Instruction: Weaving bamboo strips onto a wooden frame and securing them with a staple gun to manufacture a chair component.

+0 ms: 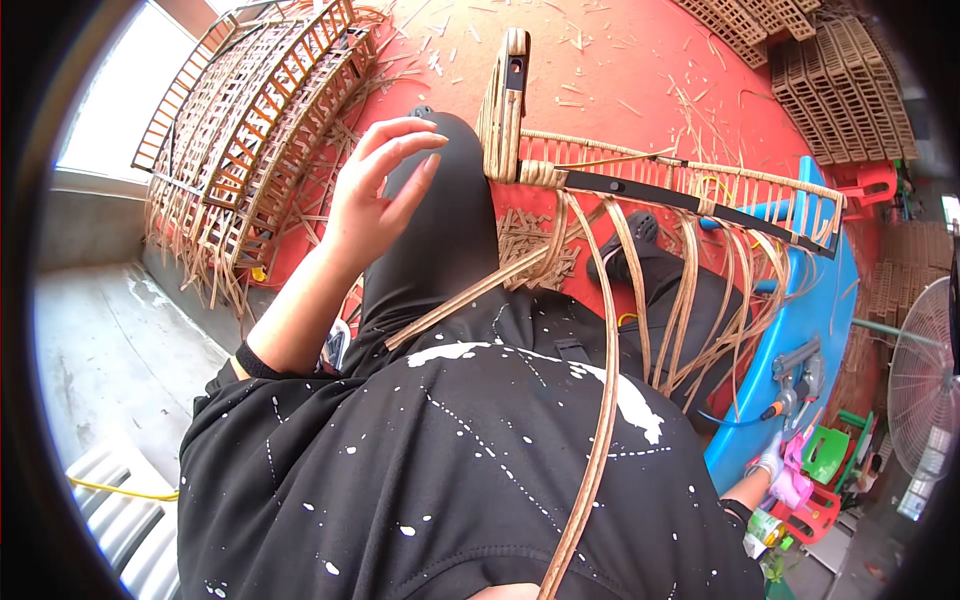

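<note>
My left hand (378, 185) is raised over my left knee, fingers apart, holding nothing. Far to the right, my right hand (771, 460), apparently in a pale glove, reaches beside the blue table's edge, near a pink item (793, 480). Its fingers are too small and partly hidden to read. Before me a partly woven wicker frame (640, 160) with a black metal bar (655, 193) spans from my left knee to the blue table (775, 355). Long tan strips (607, 400) hang from it; one runs down over my black shirt.
A stack of woven frames (270, 130) stands at the left; more wicker stacks (840, 90) are at the far right. Strip scraps (535, 240) litter the red floor. A grey air tool (798, 380) lies on the blue table. A fan (920, 375) and a red stool (812, 512) stand right.
</note>
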The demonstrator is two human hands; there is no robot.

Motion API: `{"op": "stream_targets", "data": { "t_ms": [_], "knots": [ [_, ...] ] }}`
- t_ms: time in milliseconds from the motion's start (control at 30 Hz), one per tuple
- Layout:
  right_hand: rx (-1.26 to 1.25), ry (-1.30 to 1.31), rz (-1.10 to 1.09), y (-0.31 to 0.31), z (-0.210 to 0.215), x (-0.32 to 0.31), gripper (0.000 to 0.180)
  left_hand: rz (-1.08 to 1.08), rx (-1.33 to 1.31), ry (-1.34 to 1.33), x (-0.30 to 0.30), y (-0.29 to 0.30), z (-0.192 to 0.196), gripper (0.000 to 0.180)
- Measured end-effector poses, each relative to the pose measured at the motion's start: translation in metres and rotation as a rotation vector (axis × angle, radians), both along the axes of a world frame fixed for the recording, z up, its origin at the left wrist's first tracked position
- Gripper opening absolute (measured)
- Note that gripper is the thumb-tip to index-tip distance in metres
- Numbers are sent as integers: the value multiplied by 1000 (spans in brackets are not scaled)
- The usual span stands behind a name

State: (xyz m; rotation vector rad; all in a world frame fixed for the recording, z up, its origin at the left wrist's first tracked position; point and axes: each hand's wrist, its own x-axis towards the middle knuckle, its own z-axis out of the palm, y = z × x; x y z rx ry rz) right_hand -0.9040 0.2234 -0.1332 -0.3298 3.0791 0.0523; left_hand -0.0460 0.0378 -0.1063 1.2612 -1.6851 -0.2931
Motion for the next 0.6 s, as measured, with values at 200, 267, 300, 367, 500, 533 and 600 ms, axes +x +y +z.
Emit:
{"op": "stream_targets", "data": {
  "t_ms": [200, 267, 300, 367, 500, 533, 600],
  "knots": [
    [33, -83, -144, 28, -18, -19, 101, -11, -28, -2, -5, -2, 1, 24],
    [41, -61, -162, 22, -13, -15, 99, -20, -32, 0, -6, -2, 3, 24],
    [51, 22, -154, 17, -8, -8, 98, -25, -35, 4, -7, -2, 4, 24],
    [2, 257, -39, -10, 9, 16, 97, -15, -61, -30, -9, -2, 7, 24],
    [-456, 209, 580, -119, 76, 119, 56, -37, -152, -66, -18, -7, 15, 27],
    [-772, 55, 786, -148, 80, 163, 40, -55, -174, -81, -22, -10, 16, 29],
    [-842, 27, 1105, -197, 95, 258, 24, -91, -229, -89, -33, -19, 19, 32]
  ]
}}
